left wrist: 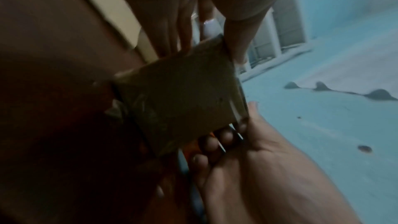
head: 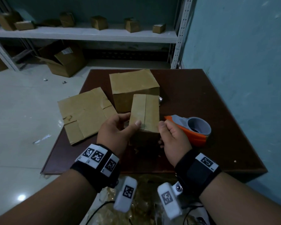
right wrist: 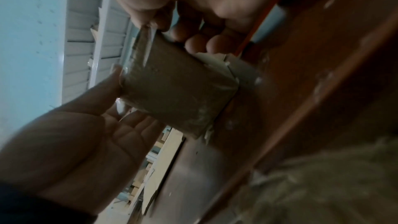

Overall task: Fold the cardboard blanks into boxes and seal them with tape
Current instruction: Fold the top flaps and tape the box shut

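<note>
A small closed cardboard box (head: 144, 111) with a seam down its top is at the middle of the dark brown table (head: 201, 98). My left hand (head: 131, 119) grips its left side, thumb on the top face. My right hand (head: 161, 133) grips its right side, thumb at the top edge and fingers curled against the near face. The left wrist view shows the box (left wrist: 183, 94) between my left hand's fingers (left wrist: 183, 23) and my right hand (left wrist: 247, 159). The right wrist view shows the box (right wrist: 176, 91) touching the table at a lower corner. An orange and grey tape dispenser (head: 191, 127) lies just right of my right hand.
A larger closed box (head: 133, 88) stands right behind the small one. A flat cardboard blank (head: 84, 114) lies on the table's left side and overhangs its edge. A blue wall (head: 242, 62) runs along the right. Shelves (head: 88, 33) with several boxes stand beyond, and an open carton (head: 63, 60) sits on the floor.
</note>
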Demonstrator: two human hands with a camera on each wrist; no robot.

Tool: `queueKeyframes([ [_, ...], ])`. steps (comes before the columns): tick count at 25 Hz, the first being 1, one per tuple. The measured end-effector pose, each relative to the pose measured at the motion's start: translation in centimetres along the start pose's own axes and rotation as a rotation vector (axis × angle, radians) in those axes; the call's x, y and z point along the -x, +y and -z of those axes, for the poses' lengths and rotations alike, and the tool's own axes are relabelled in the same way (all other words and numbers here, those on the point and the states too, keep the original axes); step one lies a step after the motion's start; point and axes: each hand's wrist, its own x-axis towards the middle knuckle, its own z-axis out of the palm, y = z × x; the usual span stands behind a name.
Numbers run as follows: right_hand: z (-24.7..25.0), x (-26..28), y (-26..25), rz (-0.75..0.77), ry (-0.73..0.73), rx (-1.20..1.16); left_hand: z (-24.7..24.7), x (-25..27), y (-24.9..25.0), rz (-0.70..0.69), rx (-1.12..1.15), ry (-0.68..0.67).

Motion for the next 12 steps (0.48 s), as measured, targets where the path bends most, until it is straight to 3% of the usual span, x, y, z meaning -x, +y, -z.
queueKeyframes([
  [5,-1.5,0.2,0.5,-0.024,0.083,-0.105,-0.3,0.0,-1.0,0.157,0.265,0.042],
  [12,-1.5,-0.1,0.4,-0.055,0.084,-0.122,-1.4,-0.3,-1.5,0.028,0.23,0.097],
])
